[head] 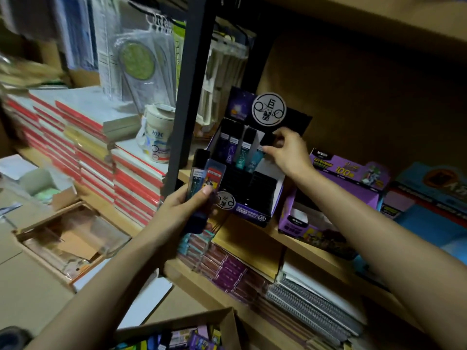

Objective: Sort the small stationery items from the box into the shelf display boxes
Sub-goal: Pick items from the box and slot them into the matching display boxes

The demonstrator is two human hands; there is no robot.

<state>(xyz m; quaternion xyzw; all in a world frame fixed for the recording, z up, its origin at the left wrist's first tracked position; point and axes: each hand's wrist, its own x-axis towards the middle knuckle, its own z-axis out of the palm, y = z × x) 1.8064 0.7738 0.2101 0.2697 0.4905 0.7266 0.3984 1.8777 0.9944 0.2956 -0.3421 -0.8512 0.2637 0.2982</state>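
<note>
My left hand (185, 210) grips a small bunch of slim lead-refill cases (206, 175), held upright just left of the dark purple display box (252, 195) on the shelf. My right hand (286, 152) reaches into that box's back row and pinches a black-capped teal case (261, 152). A few other cases (233, 147) stand upright in the back slots. The cardboard source box (227, 322), with several colourful small packs, sits at the bottom edge of the view.
A black shelf post (188, 97) rises just left of the display box. A lighter purple display box (336, 198) stands to the right. Red-spined notebooks (101, 157) are stacked at left, spiral pads (310, 306) lie on the lower shelf, and open cartons (68, 238) sit lower left.
</note>
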